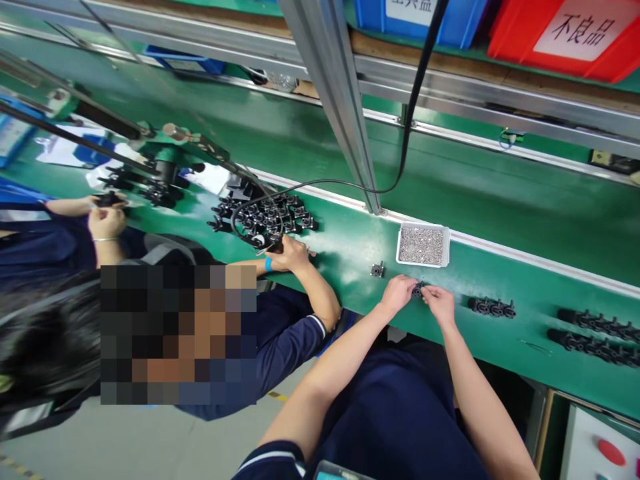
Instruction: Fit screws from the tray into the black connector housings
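My left hand (399, 291) and my right hand (439, 303) meet over the near edge of the green bench (500, 200), fingers pinched together on a small black plastic part (418, 289) held between them. Just beyond them stands a white tray (423, 230) full of small metal screws. A small dark metal piece (377, 270) lies on the bench left of my hands. To my right lie a short row of black parts (491, 307) and two longer rows of black parts (597, 335).
A co-worker on my left has one hand (290, 253) by a pile of black parts (265, 215) and a black cable (400, 173). Further left another person's hands (106, 219) hold a part. A metal post (333, 93) rises from the bench; blue and red bins sit above.
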{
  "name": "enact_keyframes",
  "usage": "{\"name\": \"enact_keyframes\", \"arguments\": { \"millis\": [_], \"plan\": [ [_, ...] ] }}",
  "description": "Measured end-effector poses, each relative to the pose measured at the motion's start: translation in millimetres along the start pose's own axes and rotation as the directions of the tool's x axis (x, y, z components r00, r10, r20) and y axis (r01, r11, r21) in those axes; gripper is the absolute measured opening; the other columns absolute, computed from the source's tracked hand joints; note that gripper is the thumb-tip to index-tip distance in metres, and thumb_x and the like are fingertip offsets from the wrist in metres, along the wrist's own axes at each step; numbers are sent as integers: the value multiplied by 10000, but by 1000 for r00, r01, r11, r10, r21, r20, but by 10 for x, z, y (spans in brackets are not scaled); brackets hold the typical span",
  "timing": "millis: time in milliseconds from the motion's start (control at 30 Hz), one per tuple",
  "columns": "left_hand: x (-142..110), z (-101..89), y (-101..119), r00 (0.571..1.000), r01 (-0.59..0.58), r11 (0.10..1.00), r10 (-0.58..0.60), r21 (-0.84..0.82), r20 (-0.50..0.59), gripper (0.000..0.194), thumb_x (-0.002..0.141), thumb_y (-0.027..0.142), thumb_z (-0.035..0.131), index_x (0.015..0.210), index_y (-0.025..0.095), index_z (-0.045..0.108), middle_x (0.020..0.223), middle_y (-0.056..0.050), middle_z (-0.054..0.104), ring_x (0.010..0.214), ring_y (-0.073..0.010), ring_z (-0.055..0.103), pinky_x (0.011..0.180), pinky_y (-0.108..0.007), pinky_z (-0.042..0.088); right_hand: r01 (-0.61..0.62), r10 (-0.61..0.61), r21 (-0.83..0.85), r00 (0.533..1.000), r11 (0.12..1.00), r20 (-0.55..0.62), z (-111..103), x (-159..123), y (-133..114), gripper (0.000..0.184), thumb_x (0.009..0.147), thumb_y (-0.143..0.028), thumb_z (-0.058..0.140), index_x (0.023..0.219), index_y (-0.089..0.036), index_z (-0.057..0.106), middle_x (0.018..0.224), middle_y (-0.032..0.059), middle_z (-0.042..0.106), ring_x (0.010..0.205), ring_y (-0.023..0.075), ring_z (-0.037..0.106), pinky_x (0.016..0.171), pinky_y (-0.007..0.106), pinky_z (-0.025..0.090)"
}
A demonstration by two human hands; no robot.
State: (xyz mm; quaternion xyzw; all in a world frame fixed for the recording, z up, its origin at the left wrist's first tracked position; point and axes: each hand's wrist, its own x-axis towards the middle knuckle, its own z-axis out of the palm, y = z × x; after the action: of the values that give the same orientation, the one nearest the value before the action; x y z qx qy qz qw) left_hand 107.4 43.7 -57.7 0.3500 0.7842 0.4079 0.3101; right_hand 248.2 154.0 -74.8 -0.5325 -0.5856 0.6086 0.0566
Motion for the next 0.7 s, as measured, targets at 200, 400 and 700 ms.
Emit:
{"name": "enact_keyframes", "arguments": {
  "millis": [200, 400, 700],
  "plan": [
    [283, 45, -175, 826, 535, 695, -551, -480, 123, 319, 536, 168, 937, 785, 109, 746, 747, -88, 746, 649, -171, 687, 712, -332, 584, -104, 105, 107, 994, 989, -4, 26, 20, 16, 478, 587, -495, 878, 880, -137, 756, 785, 85, 751, 655, 176, 692, 591, 268, 580],
    [239, 58, -216, 869, 448, 703, -487, -553, 85, 268, 603, 178, 905, 819, 106, 764, 762, -102, 756, 690, -180, 705, 745, -346, 598, -49, 50, 113, 999, 992, -6, -40, -84, 3, 541, 615, -520, 862, 972, -130, 749, 855, 117, 767, 735, 227, 730, 676, 333, 619],
    [-331, -79, -201, 919, 265, 724, -389, -637, -60, 234, 797, 272, 753, 1004, 165, 776, 1037, -127, 767, 960, -237, 736, 957, -426, 577, 253, -269, -256, 963, 933, -32, -80, -416, 194, 434, 841, -588, 625, 976, -206, 781, 966, 98, 764, 752, 230, 716, 772, 379, 593]
  ]
}}
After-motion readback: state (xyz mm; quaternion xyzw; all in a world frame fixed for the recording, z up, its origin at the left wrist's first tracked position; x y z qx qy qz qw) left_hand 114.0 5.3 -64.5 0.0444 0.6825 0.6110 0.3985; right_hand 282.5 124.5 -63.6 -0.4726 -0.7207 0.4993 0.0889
